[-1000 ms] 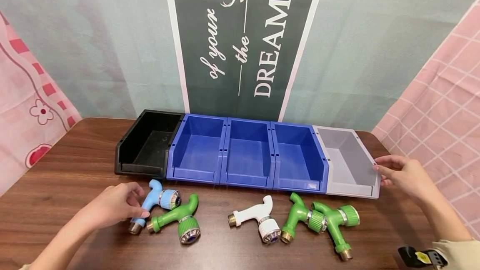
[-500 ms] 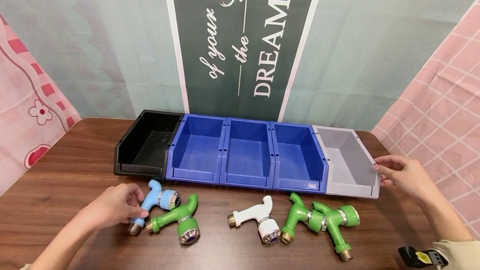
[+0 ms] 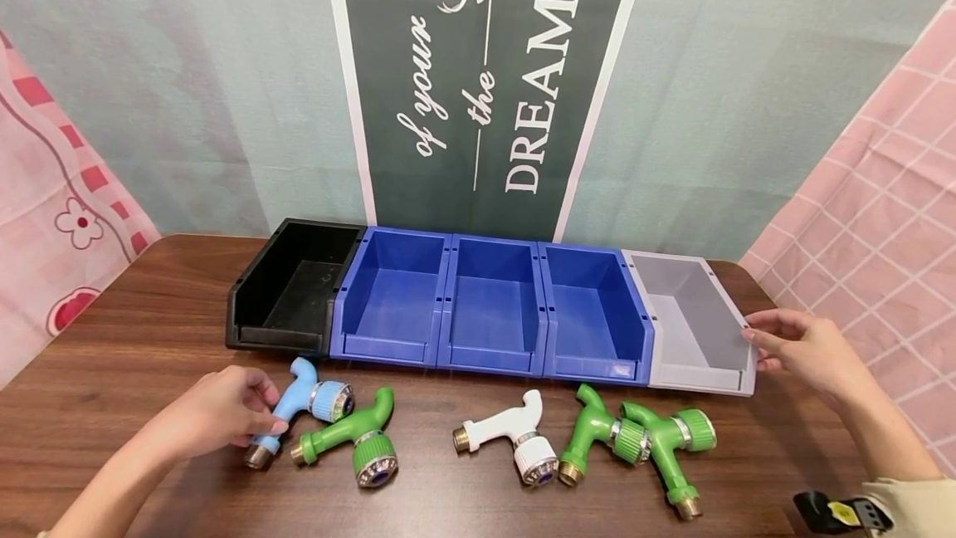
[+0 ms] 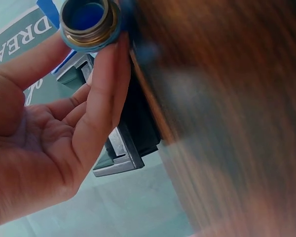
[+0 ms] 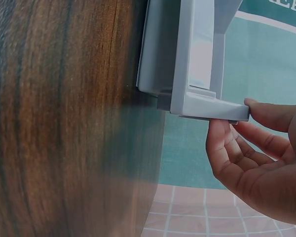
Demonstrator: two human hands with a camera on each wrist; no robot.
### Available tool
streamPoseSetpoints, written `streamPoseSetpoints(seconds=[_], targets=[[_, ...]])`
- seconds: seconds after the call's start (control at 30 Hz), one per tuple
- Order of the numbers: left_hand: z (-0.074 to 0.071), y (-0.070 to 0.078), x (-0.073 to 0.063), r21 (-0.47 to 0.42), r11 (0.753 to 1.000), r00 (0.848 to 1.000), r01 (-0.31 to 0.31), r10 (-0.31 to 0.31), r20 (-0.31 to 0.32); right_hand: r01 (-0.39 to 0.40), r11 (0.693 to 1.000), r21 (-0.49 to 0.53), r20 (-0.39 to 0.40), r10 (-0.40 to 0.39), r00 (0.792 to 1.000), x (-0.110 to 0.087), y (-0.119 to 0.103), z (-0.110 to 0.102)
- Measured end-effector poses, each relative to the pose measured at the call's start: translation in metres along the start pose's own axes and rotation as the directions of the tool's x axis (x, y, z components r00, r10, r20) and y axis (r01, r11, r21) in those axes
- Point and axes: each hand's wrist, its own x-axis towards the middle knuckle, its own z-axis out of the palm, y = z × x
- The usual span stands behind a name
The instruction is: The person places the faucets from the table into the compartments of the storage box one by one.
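Observation:
My left hand (image 3: pixel 212 412) pinches a light blue tap (image 3: pixel 300 391) by its threaded inlet end, between thumb and fingers. In the left wrist view, the brass thread (image 4: pixel 92 37) faces the camera, while the rest of the tap is mostly hidden. A green tap (image 3: pixel 351 430) lies just right of the blue one. At the far right, my right hand (image 3: pixel 810 351) grips the outer rim of a light grey bin (image 3: pixel 702 378). From the right wrist view, the thumb sits on the rim of the grey bin (image 5: pixel 182 64), with fingers underneath.
A black bin (image 3: pixel 284 339) and three blue bins (image 3: pixel 493 362) stand in a row with the grey one. In front lie a white tap (image 3: pixel 515 422) and two green taps (image 3: pixel 590 430) that touch. A patterned cloth (image 3: pixel 187 90) hangs behind the wooden table (image 3: pixel 426 488).
My left hand has shifted slightly left, drawing the blue tap with it, a little away from the green tap beside it. The right hand stays on the grey bin's rim.

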Motion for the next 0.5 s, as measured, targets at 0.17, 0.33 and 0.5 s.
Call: streamPoseSetpoints(seconds=[0.17,0.33,0.5], targets=[[-0.004,-0.004,-0.002,-0.032,0.999,1.000,-0.025,0.026,0.016,-0.018,1.000,-0.014,-0.005,0.018,1.000,-0.003,-0.010,0.003],[-0.009,-0.008,-0.005,-0.063,0.997,0.998,-0.048,0.050,0.031,-0.029,0.998,-0.050,-0.025,0.028,0.999,0.006,0.024,-0.005],[-0.016,-0.011,-0.008,-0.091,0.994,0.997,-0.053,0.058,0.045,-0.047,0.996,-0.073,-0.070,0.042,0.997,0.022,0.081,-0.017]])
